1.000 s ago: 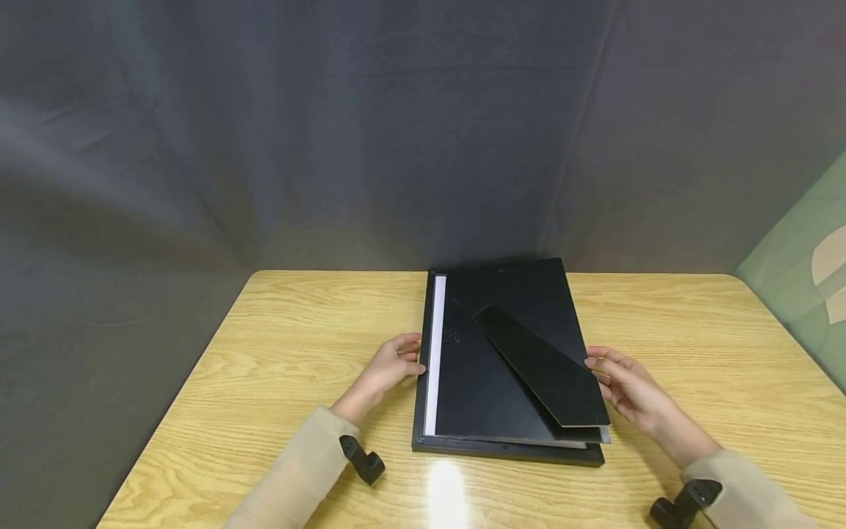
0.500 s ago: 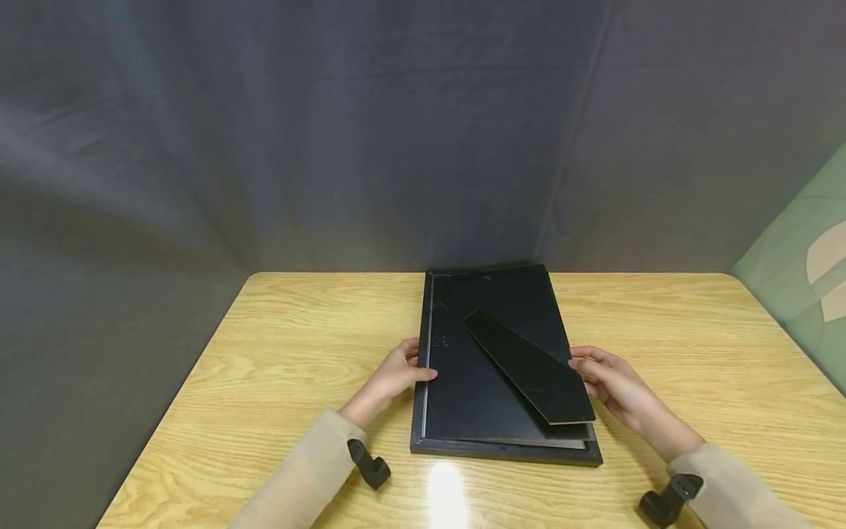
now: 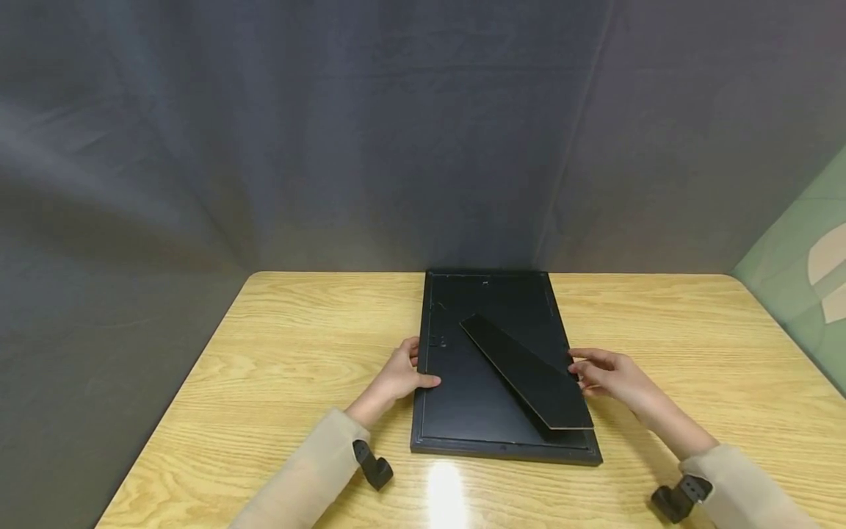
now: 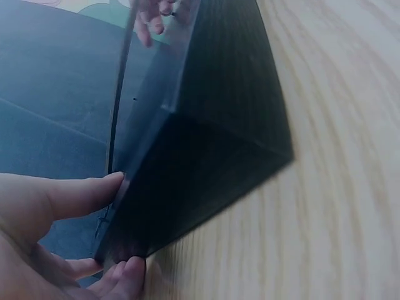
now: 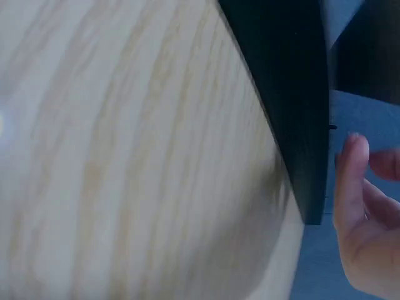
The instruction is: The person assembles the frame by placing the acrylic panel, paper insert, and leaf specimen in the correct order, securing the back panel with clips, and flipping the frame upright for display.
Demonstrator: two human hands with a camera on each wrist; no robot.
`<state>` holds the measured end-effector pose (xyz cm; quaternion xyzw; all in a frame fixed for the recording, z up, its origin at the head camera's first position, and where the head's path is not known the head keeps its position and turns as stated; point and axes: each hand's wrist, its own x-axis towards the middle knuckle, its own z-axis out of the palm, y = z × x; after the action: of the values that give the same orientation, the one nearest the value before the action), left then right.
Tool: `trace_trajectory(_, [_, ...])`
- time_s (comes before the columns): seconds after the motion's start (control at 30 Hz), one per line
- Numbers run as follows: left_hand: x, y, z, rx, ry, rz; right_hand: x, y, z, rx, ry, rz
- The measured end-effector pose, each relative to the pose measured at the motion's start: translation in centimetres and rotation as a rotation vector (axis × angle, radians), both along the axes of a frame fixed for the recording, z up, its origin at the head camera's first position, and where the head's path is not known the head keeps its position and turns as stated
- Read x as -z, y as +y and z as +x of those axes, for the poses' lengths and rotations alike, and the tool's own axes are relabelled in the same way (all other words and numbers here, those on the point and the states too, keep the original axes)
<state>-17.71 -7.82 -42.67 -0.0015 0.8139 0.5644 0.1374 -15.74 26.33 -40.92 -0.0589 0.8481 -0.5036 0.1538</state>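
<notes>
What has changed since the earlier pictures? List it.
The board moved left with its flap and settled into the frame, covering the pale strip at the left. The left hand brought its thumb over the board's edge; the right hand moved left too. The frame stayed put.

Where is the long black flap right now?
In the head view, the flap slants across the black frame, its wider end toward the near right corner, close to the right hand.

Head view, I note, faces forward and down, taking in table [image 3: 317, 330] and whole frame [image 3: 482, 404]. Wrist views look closely at the frame's opposite sides; all three share frame and table.
</notes>
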Motion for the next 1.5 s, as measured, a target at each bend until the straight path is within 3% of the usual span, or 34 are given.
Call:
trace_trajectory(0.1, [0.0,0.0,0.0,0.000,0.002,-0.004,-0.3,-0.5,0.4,-0.027,0.141,0.092])
trace_trajectory(0.23, [0.0,0.0,0.0,0.006,0.001,-0.013,-0.5,-1.9,1.2,-0.164,0.328,0.221])
trace_trajectory(0.37, [-0.5,0.4,0.4,0.021,0.026,-0.129,-0.2,-3.2,1.9,-0.308,0.403,0.313])
trace_trajectory(0.5, [-1.4,1.4,1.2,0.074,0.123,-0.384,0.3,-3.7,2.3,-0.365,0.404,0.397])
trace_trajectory(0.63, [-2.5,2.9,2.1,0.197,0.203,-0.634,0.6,-3.7,2.4,-0.393,0.408,0.451])
trace_trajectory(0.73, [-3.2,4.1,2.5,0.289,0.226,-0.747,0.7,-3.7,2.3,-0.409,0.423,0.481])
trace_trajectory(0.87, [-3.2,5.5,2.2,0.368,0.245,-0.785,0.7,-3.7,2.2,-0.413,0.430,0.498])
trace_trajectory(1.0, [-2.5,6.3,1.0,0.484,0.245,-0.756,0.7,-3.7,2.3,-0.414,0.436,0.511])
trace_trajectory(1.1, [-2.2,6.8,0.4,0.537,0.214,-0.741,0.8,-3.8,2.4,-0.410,0.438,0.515])
trace_trajectory(1.33, [-1.6,8.5,0.9,0.506,0.218,-0.905,0.5,-3.9,2.2,-0.395,0.383,0.468])
trace_trajectory(1.5, [-1.7,8.9,1.3,0.492,0.194,-0.941,0.0,-2.8,1.7,-0.405,0.365,0.401])
